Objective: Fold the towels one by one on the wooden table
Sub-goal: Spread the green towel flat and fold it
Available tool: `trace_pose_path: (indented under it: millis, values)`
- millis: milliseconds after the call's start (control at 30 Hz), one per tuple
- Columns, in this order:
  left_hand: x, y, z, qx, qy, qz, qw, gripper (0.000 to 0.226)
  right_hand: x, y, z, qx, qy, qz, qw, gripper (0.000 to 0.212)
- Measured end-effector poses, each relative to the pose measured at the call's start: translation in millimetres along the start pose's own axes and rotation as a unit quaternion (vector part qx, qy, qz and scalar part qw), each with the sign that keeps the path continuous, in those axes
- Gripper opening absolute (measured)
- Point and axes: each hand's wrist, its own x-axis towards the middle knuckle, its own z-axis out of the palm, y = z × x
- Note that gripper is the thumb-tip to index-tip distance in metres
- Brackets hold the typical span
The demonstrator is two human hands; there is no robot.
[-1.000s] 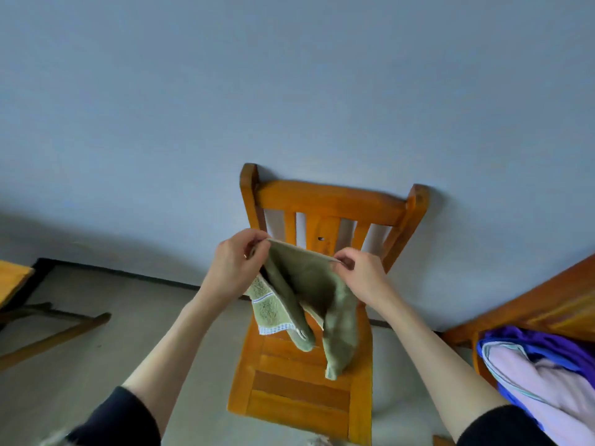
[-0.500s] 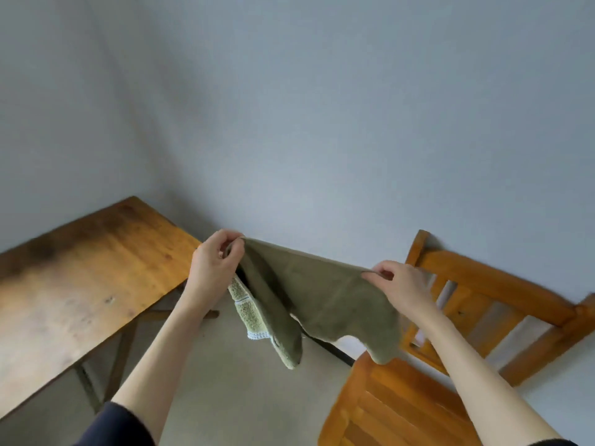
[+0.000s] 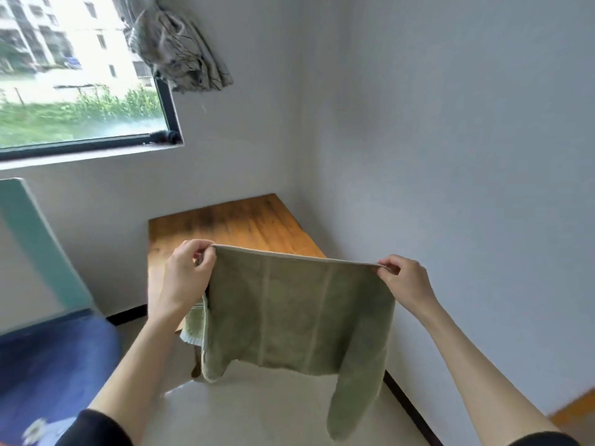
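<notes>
Towel (image 3: 299,313) now spread taut, both hands' grip pinching corners, wooden table (image 3: 231,226) in room corner, window (image 3: 77,75) left

A held-up green towel (image 3: 296,313) hides the near half of the wooden counter (image 3: 231,225), while a motion-blurred blue cloth (image 3: 48,358) at lower left and both sleeves run off the frame's edge.

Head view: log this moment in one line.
olive green terry towel: stretched in air | left hand, right hand: pinching top corners | wooden table: behind towel
</notes>
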Motion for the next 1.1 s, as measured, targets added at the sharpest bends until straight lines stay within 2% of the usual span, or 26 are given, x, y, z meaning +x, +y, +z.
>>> trace_pose_path:
  millis: [167, 333, 533, 767, 1100]
  values:
    - [36.2, -37.2, -22.0, 0.024, 0.026, -0.037, 0.999, 0.012, 54.3, -22.8, 44.0, 0.058, -0.029, -0.006, 0.998, 0.008]
    - [71.3, -66.5, -26.0, 0.04, 0.046, -0.061, 0.996, 0.012, 113.2, -37.0, 79.6, 0.063, -0.068, -0.042, 0.995, 0.005]
    - [97.9, -101.1, -14.6, 0.097, 0.019, -0.085, 0.991, 0.008, 182.2, -38.2, 121.9, -0.01, -0.121, -0.071, 0.99, 0.011]
    - [130.7, -142.0, 7.6, 0.119, 0.002, -0.122, 0.985, 0.007, 250.4, -32.5, 170.0, -0.045, -0.167, -0.08, 0.982, 0.01]
    - [252.6, -240.8, 48.7, 0.16, -0.049, -0.146, 0.975, 0.005, 366.2, -40.5, 276.9, -0.146, -0.192, -0.121, 0.963, 0.019]
